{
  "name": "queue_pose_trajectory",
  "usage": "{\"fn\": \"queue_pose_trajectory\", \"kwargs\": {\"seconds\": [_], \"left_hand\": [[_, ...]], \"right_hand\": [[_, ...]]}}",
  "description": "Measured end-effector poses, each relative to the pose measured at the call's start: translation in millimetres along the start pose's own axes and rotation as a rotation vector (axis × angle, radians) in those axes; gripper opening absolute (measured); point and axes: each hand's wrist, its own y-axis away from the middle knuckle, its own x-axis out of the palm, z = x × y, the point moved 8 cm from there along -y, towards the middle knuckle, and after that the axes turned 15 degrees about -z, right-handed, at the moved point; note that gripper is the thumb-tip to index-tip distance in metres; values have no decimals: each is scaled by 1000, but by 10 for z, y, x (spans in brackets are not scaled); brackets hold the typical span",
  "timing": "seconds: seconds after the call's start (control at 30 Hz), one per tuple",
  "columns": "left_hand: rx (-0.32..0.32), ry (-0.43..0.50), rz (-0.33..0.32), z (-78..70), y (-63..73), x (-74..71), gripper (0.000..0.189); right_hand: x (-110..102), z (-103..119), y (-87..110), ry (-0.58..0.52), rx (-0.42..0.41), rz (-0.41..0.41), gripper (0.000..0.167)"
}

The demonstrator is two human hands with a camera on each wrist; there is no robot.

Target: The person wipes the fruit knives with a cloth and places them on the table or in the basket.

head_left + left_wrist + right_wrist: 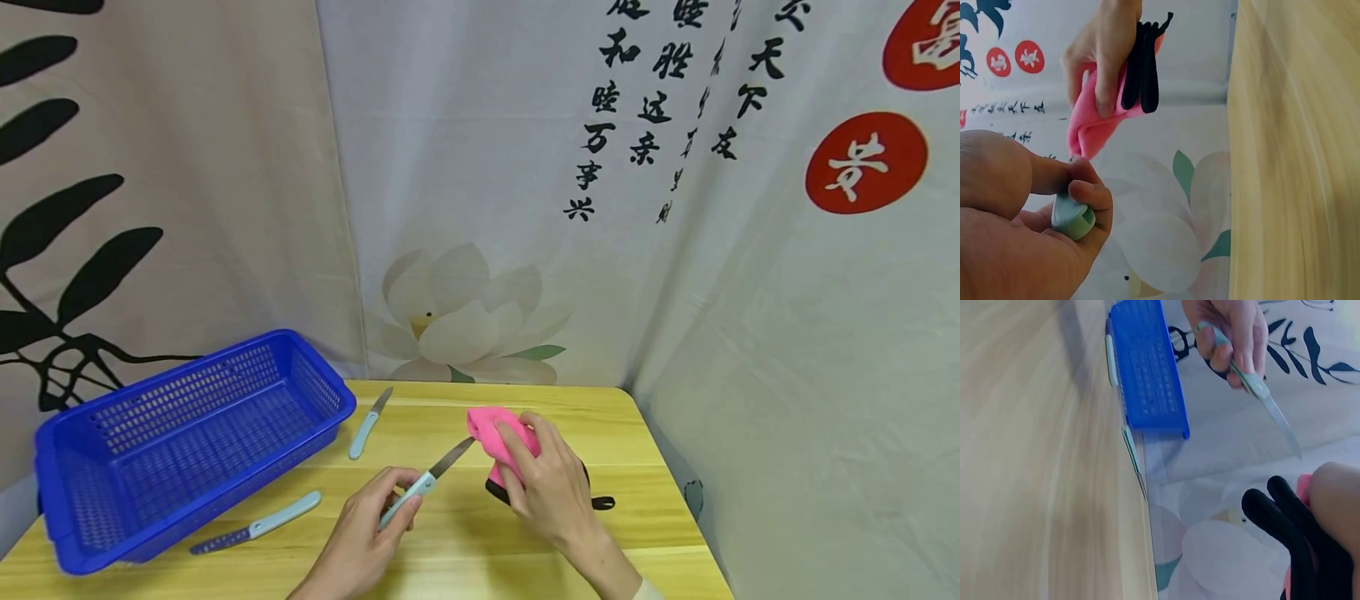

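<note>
My left hand (365,527) grips a knife (424,487) by its pale blue handle, blade pointing up and to the right. From the left wrist view, the end of that handle (1074,217) shows between thumb and fingers. A folded pink cloth (504,433) with black edging and a black loop is held in my right hand (551,483), above the table. The blade's tip comes right at the cloth's left edge in the head view. In the right wrist view the cloth's black edging (1285,519) fills the lower right corner.
A blue plastic basket (202,487) stands at the left of the wooden table (615,433). One knife (370,423) lies beside its right end, another knife (258,522) with a spotted blade in front of it. Printed fabric curtains (480,167) hang behind.
</note>
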Motion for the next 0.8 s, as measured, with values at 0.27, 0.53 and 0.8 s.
{"fn": "queue_pose_trajectory", "kwargs": {"seconds": [0.27,0.53,0.8], "left_hand": [[-72,13,-40,53,-4,-23,18],[-33,12,-66,-5,-36,-9,17],[-16,19,-74,-27,-15,10,21]], "right_hand": [[-156,-10,20,-37,-1,-83,57],[-115,556,11,-155,-163,-92,53],[-3,788,32,-169,-197,-38,70]]}}
